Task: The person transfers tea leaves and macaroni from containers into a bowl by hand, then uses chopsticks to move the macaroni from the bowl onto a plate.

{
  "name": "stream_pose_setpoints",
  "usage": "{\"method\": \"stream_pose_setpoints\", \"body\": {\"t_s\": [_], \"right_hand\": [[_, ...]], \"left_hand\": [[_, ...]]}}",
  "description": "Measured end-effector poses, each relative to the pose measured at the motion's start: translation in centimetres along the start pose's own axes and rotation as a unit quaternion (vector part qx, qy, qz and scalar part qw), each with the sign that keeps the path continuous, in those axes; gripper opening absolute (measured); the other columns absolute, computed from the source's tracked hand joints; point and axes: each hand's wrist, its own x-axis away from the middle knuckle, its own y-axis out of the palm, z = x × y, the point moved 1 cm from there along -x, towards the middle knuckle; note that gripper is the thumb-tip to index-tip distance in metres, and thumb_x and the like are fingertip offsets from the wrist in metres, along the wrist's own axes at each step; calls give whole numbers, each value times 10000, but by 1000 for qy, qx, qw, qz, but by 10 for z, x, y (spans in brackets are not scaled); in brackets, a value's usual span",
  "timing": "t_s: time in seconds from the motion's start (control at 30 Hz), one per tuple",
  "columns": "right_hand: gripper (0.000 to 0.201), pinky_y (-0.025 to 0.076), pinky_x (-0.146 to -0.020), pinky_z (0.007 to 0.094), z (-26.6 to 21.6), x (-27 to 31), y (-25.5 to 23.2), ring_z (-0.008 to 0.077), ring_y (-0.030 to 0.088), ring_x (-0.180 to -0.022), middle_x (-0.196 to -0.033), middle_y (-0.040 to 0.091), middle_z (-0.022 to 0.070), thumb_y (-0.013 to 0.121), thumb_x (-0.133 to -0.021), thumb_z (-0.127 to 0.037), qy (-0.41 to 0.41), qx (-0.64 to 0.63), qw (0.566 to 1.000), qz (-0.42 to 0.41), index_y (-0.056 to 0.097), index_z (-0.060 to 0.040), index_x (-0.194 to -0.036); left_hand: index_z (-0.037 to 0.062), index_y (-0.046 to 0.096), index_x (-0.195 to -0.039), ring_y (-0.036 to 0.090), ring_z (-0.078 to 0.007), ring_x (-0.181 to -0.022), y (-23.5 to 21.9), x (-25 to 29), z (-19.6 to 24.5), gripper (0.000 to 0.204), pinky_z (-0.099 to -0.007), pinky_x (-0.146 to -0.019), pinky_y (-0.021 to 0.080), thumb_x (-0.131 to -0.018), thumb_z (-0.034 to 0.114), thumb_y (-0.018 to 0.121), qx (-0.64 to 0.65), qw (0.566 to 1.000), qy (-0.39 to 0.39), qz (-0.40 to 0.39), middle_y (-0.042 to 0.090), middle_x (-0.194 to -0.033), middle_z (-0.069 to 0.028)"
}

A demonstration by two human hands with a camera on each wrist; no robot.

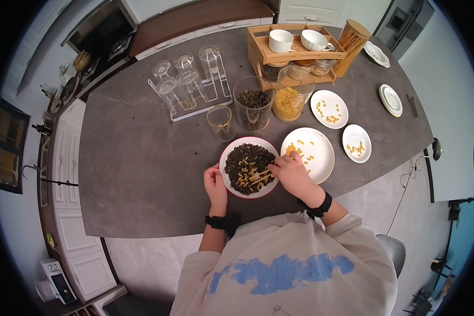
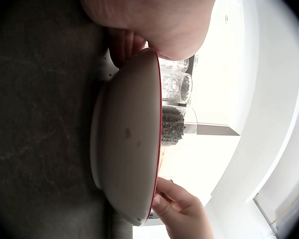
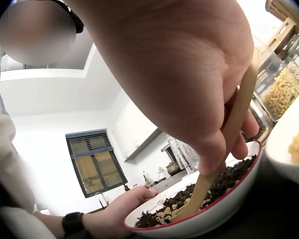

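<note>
A white bowl with a red rim (image 1: 233,188) sits on the table in front of me, filled with dark dried bits (image 1: 241,156) and pale yellow macaroni pieces (image 1: 243,176). My left hand (image 1: 215,184) grips its left side, thumb at the rim; the left wrist view shows fingers (image 2: 125,46) against the outer wall. My right hand (image 1: 292,174) pinches wooden tongs (image 3: 244,99), whose tips (image 3: 188,208) reach down among the macaroni and dark bits. Just right of the bowl, a white plate (image 1: 321,167) with scattered macaroni lies partly under the right hand.
Two smaller plates (image 1: 325,95) (image 1: 357,129) hold some macaroni. Behind the bowl stand a small glass (image 1: 221,124), a jar of dark bits (image 1: 254,108) and a macaroni jar (image 1: 288,102). Farther back are a glass rack (image 1: 200,110) and a wooden shelf (image 1: 258,45) with cups.
</note>
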Motion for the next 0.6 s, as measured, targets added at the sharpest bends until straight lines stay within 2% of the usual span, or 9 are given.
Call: {"method": "stream_pose_setpoints", "body": {"t_s": [0.23, 0.6], "right_hand": [[121, 365, -874, 356, 4, -2, -1, 171, 579, -855, -810, 580, 17, 613, -766, -174, 23, 19, 1000, 5, 661, -139, -871], [111, 368, -864, 356, 7, -1, -2, 172, 575, -845, -805, 578, 17, 623, -753, -165, 14, 3, 1000, 11, 663, -138, -854]], "left_hand": [[21, 471, -1000, 550, -126, -959, -1, -1, -2, 64, -261, -875, 457, -958, 10, 424, -7, 1000, -5, 3, 568, -1151, -131], [19, 469, -1000, 551, -130, -970, -1, -1, -1, 57, -266, -881, 458, -961, 15, 427, -13, 1000, -2, 2, 565, -1154, -131]]}}
